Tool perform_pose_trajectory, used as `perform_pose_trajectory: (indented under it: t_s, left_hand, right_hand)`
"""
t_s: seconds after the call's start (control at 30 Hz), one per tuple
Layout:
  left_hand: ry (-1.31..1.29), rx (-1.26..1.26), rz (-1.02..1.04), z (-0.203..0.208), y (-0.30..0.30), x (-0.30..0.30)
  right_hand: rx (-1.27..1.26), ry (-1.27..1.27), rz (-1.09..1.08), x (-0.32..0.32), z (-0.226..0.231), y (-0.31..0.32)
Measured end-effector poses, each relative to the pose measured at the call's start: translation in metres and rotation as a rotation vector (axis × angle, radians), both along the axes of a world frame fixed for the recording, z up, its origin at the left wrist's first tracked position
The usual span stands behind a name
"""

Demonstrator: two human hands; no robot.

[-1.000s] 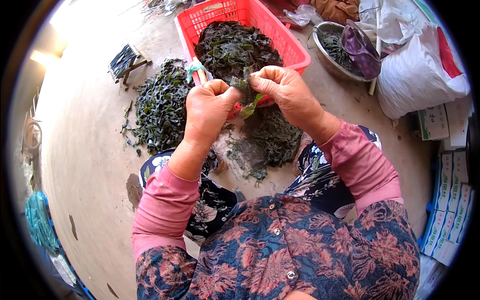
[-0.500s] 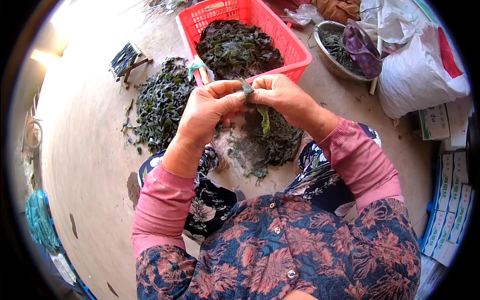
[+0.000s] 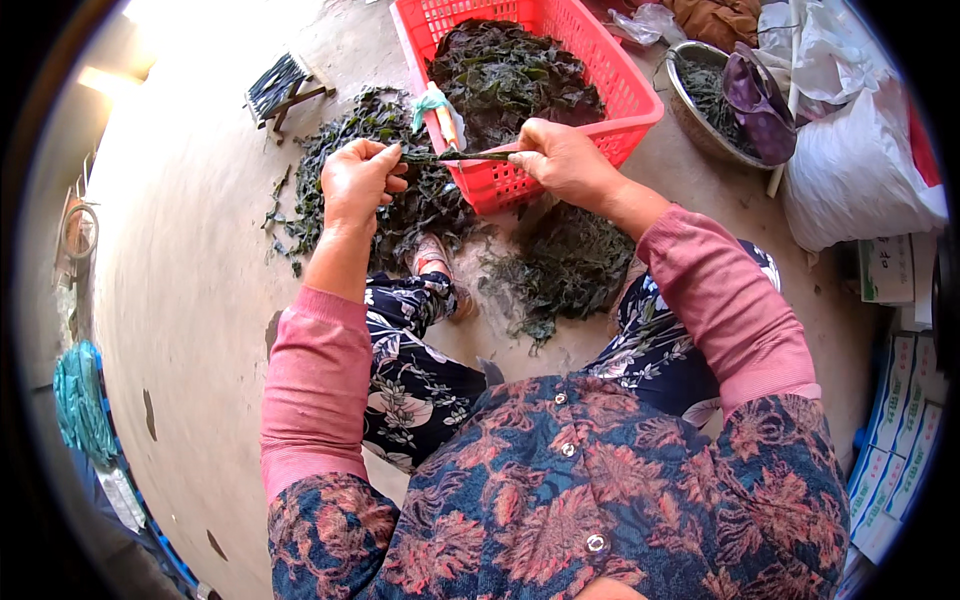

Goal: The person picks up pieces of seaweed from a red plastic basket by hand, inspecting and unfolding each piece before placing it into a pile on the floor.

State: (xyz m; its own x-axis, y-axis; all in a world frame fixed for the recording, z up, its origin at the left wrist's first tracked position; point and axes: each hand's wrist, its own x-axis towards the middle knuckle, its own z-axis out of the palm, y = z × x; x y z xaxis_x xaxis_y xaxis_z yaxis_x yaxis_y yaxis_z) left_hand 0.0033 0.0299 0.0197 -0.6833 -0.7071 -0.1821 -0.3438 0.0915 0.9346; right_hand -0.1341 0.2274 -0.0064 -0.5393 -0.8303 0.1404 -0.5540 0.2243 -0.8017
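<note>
Between my two hands a narrow dark green strip of seaweed (image 3: 462, 156) is stretched out level, just in front of the basket's near corner. My left hand (image 3: 360, 185) pinches one end between thumb and fingers. The other end is gripped by my right hand (image 3: 562, 160). Behind them a red plastic basket (image 3: 625, 115) holds a heap of dark seaweed (image 3: 510, 75). Loose seaweed (image 3: 345, 160) is piled on the floor left of the basket. A smaller seaweed heap (image 3: 570, 265) lies between my feet.
An orange-handled tool (image 3: 447, 122) with a teal tie rests at the basket's left side. A folding stool (image 3: 280, 90) stands at far left. On the right are a metal basin (image 3: 690, 105) with a purple cloth, a white sack (image 3: 850, 175) and stacked cartons (image 3: 890, 430).
My hands have moved apart, the left one leftward, drawing the seaweed from a bunched piece into a straight strip. The whole view has shifted slightly.
</note>
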Motion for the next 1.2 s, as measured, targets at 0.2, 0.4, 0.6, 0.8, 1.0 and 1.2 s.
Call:
perform_pose_trajectory:
  t_s: [0.2,0.4,0.6,0.8,1.0,1.2]
  left_hand:
    - [-0.451,-0.734,-0.031,-0.033,-0.015,-0.006]
    - [-0.821,-1.03,-0.202,-0.043,-0.012,-0.013]
    - [-0.792,-0.887,-0.051,-0.029,-0.025,-0.006]
    - [-0.123,0.318,-0.334,0.026,0.056,-0.01]
    - [0.364,1.045,-0.484,0.024,0.091,-0.025]
    - [0.581,0.816,-0.295,0.042,0.074,-0.032]
  right_hand:
    - [0.237,0.342,0.012,0.015,-0.018,-0.03]
    - [0.576,0.318,0.247,0.021,-0.01,-0.033]
    - [0.136,-0.071,0.068,0.005,0.0,-0.017]
    - [-0.334,-0.429,0.042,0.005,0.054,0.002]
    - [-0.508,-0.508,0.326,0.04,0.076,0.028]
    - [-0.39,-0.043,0.375,0.034,0.072,0.05]
